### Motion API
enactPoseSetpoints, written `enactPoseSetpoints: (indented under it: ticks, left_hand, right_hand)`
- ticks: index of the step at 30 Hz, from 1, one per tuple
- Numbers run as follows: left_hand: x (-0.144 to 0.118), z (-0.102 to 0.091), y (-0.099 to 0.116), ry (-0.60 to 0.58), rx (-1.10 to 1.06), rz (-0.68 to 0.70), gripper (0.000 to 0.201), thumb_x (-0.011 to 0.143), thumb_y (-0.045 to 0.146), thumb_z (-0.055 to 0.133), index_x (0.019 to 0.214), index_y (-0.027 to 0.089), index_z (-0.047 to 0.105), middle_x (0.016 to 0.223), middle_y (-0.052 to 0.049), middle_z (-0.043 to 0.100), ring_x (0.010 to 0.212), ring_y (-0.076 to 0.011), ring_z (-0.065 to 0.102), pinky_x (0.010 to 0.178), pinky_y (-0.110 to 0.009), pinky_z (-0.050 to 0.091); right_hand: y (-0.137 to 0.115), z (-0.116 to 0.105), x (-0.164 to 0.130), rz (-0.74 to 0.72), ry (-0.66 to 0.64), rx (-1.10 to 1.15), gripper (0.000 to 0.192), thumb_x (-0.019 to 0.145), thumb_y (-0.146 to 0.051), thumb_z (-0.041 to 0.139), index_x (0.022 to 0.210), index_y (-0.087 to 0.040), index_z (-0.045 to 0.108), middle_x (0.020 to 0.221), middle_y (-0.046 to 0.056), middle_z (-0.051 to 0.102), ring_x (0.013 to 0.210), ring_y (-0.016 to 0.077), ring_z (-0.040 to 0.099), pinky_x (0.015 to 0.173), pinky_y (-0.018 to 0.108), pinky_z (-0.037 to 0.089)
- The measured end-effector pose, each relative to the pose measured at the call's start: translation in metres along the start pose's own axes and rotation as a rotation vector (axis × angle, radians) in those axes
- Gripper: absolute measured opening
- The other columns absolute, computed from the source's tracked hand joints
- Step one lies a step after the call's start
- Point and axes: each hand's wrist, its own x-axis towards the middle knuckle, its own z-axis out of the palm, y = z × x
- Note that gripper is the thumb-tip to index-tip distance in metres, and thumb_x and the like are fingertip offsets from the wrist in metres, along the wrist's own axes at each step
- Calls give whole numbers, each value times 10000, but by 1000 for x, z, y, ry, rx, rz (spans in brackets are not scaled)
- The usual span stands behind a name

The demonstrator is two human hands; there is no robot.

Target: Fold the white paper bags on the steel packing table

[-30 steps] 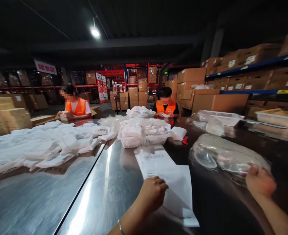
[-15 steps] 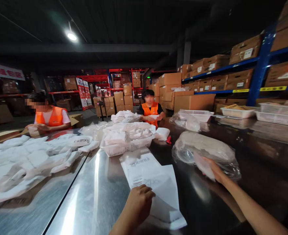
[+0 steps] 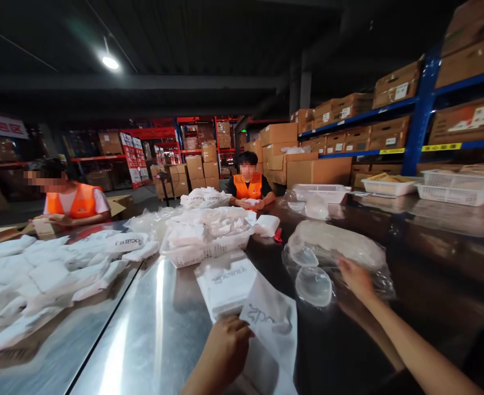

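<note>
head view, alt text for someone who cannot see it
Left hand holds a printed white bag at a metal table, right hand at a clear plastic bag; beyond, two people in orange vests and a heaped white basket.

lit lamp point(image 3: 111, 62) | dark ceiling point(image 3: 209, 33) | right: blue shelving point(image 3: 422, 104) | rear: red racks point(image 3: 155, 133)

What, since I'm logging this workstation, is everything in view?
Printed bags: stack, uncounted, white, centre
Loose packets: many, white, heaped left
Basket: one, white, behind printed bags
Plastic bag: one, clear, right of printed bags
Round pieces: two, clear, at plastic bag
Small object: one, red, right of basket
Trays: at least three, white, far right
Tabletop: count unclear, metallic grey, foreground
Boxes: many, brown, rear, right
Racks: several, red/blue, rear, right
Co-workers: two, orange vests, opposite
Lamp: one, white, upper left
Sign: one, white, upper left
Left hand: one, at printed bags
Right hand: one, at plastic bag
</note>
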Motion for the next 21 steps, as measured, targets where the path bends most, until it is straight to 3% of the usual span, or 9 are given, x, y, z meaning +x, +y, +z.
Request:
enactPoseSetpoints:
  ticks: [5, 9, 11, 14, 18, 21]
  left_hand:
    - [1, -2, 0, -20, -18, -1, 331, 677, -22, 475, 788, 210, 683, 787, -28, 735, 694, -169, 675, 635, -243, 533]
    - [1, -1, -1, -59, -15, -28, 343, 670, -17, 484, 820, 202, 701, 817, -38, 747, 706, -180, 679, 650, -265, 545]
    - [2, -1, 0, -78, -32, -41, 341, 675, -13, 486, 823, 201, 706, 821, -38, 749, 712, -183, 681, 655, -271, 547]
    - [3, -2, 0, -89, -55, -61, 342, 665, -13, 492, 820, 201, 709, 811, -35, 748, 717, -181, 684, 661, -264, 543]
    - [4, 0, -2, -90, -82, -71, 317, 662, -11, 501, 801, 188, 704, 785, -45, 740, 712, -182, 688, 668, -264, 545]
    - [4, 1, -2, -101, -103, -90, 332, 653, -17, 511, 819, 187, 714, 807, -51, 748, 726, -189, 697, 686, -268, 551]
  right_hand:
    - [-32, 19, -22, -272, -351, 61, 409, 657, -585, 649, 885, -261, 752, 1153, 66, 703, 1212, 315, 564, 1123, 449, 357]
    - [-43, 18, -26, -233, -412, 69, 523, 562, -449, 714, 1037, -230, 732, 1039, 99, 717, 1014, 332, 649, 990, 492, 478]
    - [-43, 15, -24, -202, -432, 100, 442, 568, -468, 689, 926, -214, 741, 910, 95, 724, 878, 310, 668, 896, 466, 529]
    - [-41, 15, -22, -157, -391, 177, 406, 565, -608, 674, 684, -220, 676, 830, 95, 711, 825, 294, 656, 811, 418, 556]
    - [-31, 15, -16, -43, -222, 232, 556, 648, -757, 511, 805, -231, 602, 677, 81, 659, 562, 240, 597, 547, 384, 540]
    - [-22, 9, 4, -1, -87, 164, 508, 734, -702, 401, 802, -227, 570, 672, 151, 652, 511, 262, 578, 491, 407, 502]
